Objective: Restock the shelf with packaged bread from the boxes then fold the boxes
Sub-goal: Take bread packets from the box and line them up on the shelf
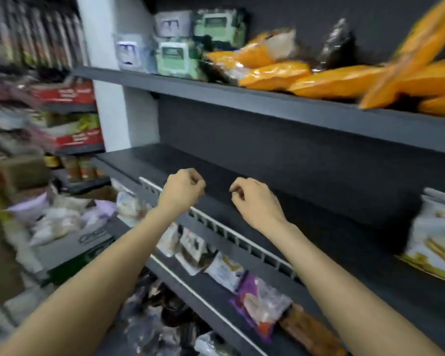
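Observation:
My left hand and my right hand are raised side by side over the front edge of the dark middle shelf. Both have their fingers curled and hold nothing. The shelf surface behind them is bare. At its right end stands a white bread package. Orange bread bags lie piled on the top shelf. At the lower left is a box with pale packaged bread in it. The view is blurred.
A white wire rail runs along the middle shelf's front. Below it, the lower shelf holds small packages and a purple pack. Green and white packs sit top left. Crowded shelves stand further left.

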The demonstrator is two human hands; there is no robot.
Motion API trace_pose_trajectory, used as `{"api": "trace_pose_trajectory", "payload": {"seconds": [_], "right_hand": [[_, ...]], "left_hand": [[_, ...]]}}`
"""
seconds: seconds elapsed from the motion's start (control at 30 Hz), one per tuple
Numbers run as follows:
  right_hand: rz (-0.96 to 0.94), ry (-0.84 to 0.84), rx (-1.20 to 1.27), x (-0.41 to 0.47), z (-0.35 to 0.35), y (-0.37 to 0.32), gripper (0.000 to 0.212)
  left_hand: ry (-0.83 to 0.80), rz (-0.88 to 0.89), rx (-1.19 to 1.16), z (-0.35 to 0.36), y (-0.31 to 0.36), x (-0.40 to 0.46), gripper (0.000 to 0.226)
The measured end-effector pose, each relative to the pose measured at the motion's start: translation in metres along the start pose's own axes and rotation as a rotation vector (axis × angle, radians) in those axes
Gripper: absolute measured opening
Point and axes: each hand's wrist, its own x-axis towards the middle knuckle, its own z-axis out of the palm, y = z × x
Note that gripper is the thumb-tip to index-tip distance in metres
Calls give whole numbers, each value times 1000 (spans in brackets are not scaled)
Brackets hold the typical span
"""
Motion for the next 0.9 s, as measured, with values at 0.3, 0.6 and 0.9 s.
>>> {"api": "trace_pose_trajectory", "payload": {"seconds": [0.3, 0.6, 0.9], "right_hand": [[-247, -315, 212, 97, 203, -284, 17], [-339, -631, 428, 165, 391, -464, 27], [-155, -974, 608, 257, 566, -577, 58]], "left_hand": [[101, -441, 126, -250, -272, -5, 17], [289, -771, 161, -389, -481, -6, 13], [274, -992, 95, -437, -643, 61, 22]]}}
